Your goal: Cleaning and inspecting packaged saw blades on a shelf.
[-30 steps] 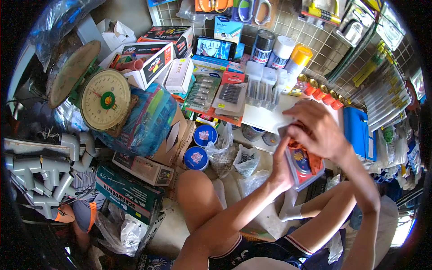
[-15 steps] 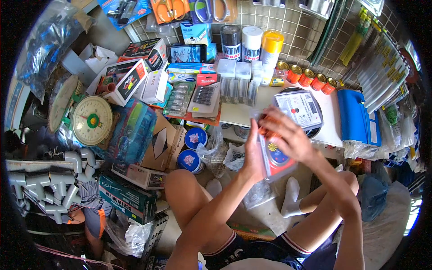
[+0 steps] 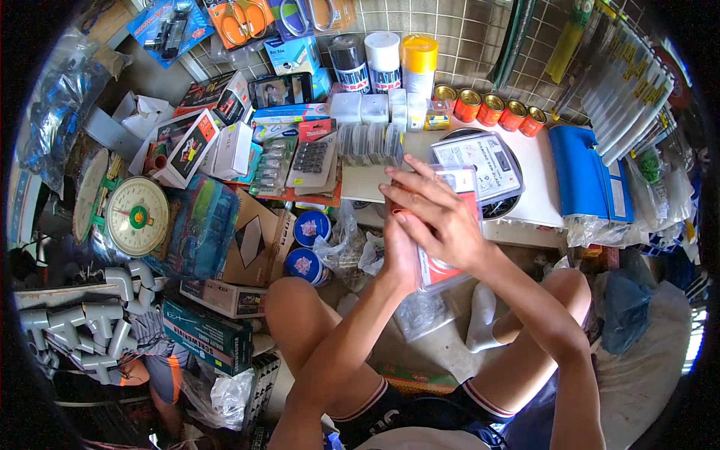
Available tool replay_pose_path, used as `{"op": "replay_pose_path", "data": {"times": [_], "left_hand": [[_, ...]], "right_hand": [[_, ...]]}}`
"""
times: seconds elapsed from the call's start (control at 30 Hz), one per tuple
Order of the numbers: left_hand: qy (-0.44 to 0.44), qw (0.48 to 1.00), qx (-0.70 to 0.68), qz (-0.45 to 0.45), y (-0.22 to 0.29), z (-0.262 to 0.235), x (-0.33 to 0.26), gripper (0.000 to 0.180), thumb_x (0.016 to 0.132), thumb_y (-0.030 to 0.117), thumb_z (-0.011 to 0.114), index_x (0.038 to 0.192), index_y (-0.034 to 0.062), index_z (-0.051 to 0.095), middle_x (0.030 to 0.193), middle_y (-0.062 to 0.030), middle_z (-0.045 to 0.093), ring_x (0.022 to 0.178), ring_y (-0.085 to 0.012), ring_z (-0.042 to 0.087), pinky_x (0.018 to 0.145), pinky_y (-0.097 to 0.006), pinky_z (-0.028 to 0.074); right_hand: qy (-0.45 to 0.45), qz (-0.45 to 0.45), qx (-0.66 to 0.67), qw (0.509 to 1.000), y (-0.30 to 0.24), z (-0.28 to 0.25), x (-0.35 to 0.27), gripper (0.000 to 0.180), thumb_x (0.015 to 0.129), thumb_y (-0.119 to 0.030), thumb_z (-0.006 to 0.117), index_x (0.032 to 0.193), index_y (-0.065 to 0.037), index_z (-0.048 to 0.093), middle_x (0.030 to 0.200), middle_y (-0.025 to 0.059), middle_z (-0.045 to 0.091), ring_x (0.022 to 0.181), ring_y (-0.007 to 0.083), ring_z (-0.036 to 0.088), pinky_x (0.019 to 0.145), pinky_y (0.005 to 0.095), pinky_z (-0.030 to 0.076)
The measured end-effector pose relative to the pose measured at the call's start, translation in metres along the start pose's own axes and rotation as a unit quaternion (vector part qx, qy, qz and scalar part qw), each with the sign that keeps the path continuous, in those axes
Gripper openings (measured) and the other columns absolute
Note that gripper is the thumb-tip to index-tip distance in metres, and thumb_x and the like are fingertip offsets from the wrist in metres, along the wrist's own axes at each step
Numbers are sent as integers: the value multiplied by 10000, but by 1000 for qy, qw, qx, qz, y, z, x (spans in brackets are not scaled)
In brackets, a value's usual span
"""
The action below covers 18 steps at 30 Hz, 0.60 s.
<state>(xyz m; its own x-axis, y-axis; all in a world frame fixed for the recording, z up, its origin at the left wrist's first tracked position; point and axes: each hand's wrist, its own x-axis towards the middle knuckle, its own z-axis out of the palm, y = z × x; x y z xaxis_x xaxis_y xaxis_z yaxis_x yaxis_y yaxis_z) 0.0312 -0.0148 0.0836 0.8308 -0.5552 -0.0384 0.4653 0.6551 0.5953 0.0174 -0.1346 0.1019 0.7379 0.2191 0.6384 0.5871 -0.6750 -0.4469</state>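
Observation:
A flat clear-plastic blister pack with a red card is between my hands, above my lap. My left hand is closed around its left edge; most of its fingers are hidden. Across the pack and the left palm lies my right hand, its fingers stretched out and slightly apart. Something small and orange-red shows beneath the right thumb, too covered to name. Just beyond the hands, a flat clear case with a white card rests on a round black-rimmed thing on the table.
Spray cans, small orange tins and clear plastic boxes line the table's back. A blue case stands right. To the left are a dial scale, cartons and grey pipe fittings.
The hands and pack have shifted slightly left in the picture. My right hand now lies flatter across the left, covering the blue disc picture seen on the pack before. The whole view has shifted a little.

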Motion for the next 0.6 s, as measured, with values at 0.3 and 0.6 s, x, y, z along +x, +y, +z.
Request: {"op": "replay_pose_path", "data": {"times": [0.3,0.6], "left_hand": [[41,998,13,55,-13,-13,7,874,984,784,296,1576,143,353,1548,-130,456,1395,-291,497,1146,-477,422],[-55,990,-119,-60,-2,-5,-1,729,1041,614,392,1587,133,344,1563,-113,445,1404,-285,487,1172,-478,383]], "right_hand": [[6,-11,15,1000,-16,2,7,329,962,-145,657,1268,-30,695,1396,194,614,1367,366,531,1199,507,359],[104,154,38,982,10,1,-1,338,1000,-108,615,1323,-11,638,1401,216,589,1377,409,509,1147,460,420]]}}
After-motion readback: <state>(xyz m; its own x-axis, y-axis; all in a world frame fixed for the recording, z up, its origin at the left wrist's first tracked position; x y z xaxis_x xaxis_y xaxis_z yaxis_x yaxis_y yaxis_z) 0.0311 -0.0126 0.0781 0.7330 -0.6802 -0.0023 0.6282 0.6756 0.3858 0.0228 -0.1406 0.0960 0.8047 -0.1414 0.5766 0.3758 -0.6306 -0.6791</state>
